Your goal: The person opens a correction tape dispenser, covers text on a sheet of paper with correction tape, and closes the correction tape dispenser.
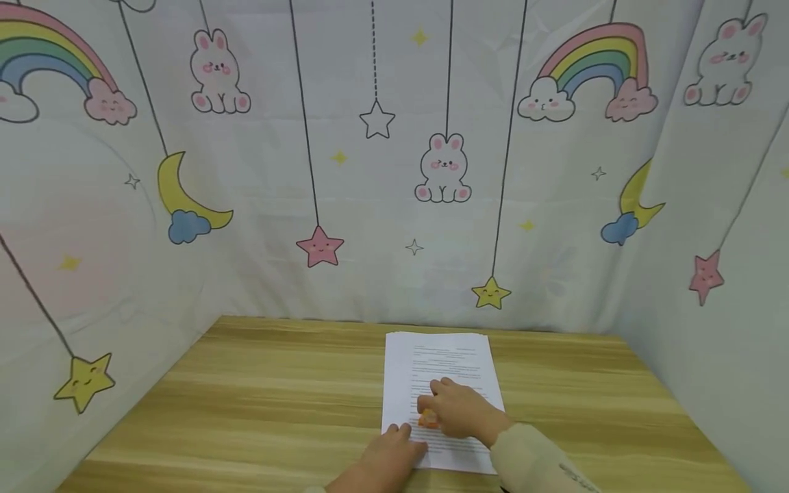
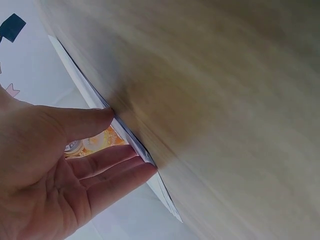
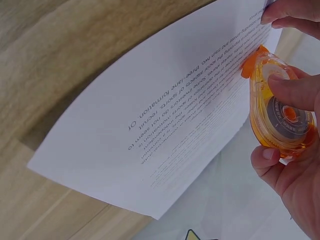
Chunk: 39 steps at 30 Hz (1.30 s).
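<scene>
A stack of printed white paper [image 1: 399,363] lies on the wood-grain table. My right hand [image 1: 459,409] grips a translucent orange correction tape [image 3: 280,131] between thumb and fingers. Its orange tip points down at the printed lines and appears to touch the page in the right wrist view. To the lower left, my left hand [image 1: 390,457] presses on the sheets near their left edge. In the left wrist view, the thumb and fairly straight fingers of that hand [image 2: 65,165] touch the paper's edge, with part of the correction tape visible between them.
The wooden table [image 1: 277,397] extends to both sides of the paper. Behind it and along the sides hangs a white curtain [image 1: 382,274] printed with rabbits, stars, moons and rainbows.
</scene>
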Tool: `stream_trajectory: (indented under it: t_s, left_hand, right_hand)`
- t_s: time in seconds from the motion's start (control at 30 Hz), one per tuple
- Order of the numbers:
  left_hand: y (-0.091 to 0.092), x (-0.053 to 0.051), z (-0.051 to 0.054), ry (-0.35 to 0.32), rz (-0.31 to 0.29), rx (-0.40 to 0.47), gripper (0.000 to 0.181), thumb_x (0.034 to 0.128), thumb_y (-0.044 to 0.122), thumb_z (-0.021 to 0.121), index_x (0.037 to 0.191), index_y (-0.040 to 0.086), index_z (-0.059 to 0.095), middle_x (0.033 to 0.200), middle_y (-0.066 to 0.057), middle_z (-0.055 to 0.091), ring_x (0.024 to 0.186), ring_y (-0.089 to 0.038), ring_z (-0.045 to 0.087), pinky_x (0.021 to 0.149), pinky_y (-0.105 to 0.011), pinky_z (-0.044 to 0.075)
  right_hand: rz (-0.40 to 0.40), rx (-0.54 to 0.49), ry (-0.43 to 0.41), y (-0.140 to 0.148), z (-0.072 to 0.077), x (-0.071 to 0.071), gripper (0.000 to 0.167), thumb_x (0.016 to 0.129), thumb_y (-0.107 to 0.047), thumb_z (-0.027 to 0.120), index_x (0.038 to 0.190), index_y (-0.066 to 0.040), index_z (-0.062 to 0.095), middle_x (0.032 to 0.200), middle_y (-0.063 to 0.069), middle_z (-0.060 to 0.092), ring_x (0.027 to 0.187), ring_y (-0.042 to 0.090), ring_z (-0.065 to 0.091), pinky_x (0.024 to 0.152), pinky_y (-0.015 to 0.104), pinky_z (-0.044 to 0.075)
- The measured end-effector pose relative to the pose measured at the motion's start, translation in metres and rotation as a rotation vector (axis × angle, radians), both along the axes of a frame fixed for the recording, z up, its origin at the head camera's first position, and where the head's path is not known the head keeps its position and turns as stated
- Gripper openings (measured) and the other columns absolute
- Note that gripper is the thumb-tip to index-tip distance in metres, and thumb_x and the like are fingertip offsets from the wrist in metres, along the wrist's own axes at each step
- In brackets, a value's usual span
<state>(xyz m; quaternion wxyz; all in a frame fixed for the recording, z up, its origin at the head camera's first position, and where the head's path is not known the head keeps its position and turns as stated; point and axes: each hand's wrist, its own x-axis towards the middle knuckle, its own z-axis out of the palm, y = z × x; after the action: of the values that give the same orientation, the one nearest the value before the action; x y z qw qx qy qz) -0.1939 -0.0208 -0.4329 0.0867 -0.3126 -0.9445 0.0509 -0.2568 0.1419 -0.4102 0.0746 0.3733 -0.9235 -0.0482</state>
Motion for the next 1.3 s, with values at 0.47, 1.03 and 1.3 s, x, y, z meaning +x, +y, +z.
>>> stream_trajectory:
  t_s: [0.47,1.03,1.3]
  left_hand:
    - [0.002,0.002,0.001,-0.018,0.017,-0.008,0.030,0.0734,0.017,0.067,0.102,0.025,0.065,0.090,-0.003,0.058,0.081,-0.017,0.054,0.066,-0.028,0.049]
    - [0.000,0.003,0.002,-0.021,0.003,0.010,0.027,0.0738,0.016,0.067,0.100,0.024,0.067,0.087,-0.002,0.055,0.078,-0.014,0.052,0.062,-0.026,0.047]
    - [-0.001,0.003,0.002,-0.020,0.000,0.007,0.026,0.0739,0.016,0.068,0.098,0.025,0.067,0.086,-0.002,0.054,0.077,-0.014,0.051,0.061,-0.025,0.046]
  right_hand:
    - [0.031,-0.036,0.017,0.011,-0.004,-0.002,0.012,0.084,-0.028,0.064,0.095,-0.029,0.062,0.083,-0.005,0.053,0.074,0.012,0.050,0.060,0.027,0.044]
    - [0.031,-0.056,0.006,0.022,-0.001,0.003,0.017,0.082,-0.018,0.064,0.095,-0.028,0.061,0.082,-0.005,0.052,0.076,0.013,0.052,0.061,0.027,0.045]
    - [0.036,-0.056,0.004,0.026,0.000,0.005,0.021,0.080,-0.014,0.065,0.095,-0.028,0.060,0.081,-0.005,0.051,0.076,0.013,0.052,0.059,0.026,0.045]
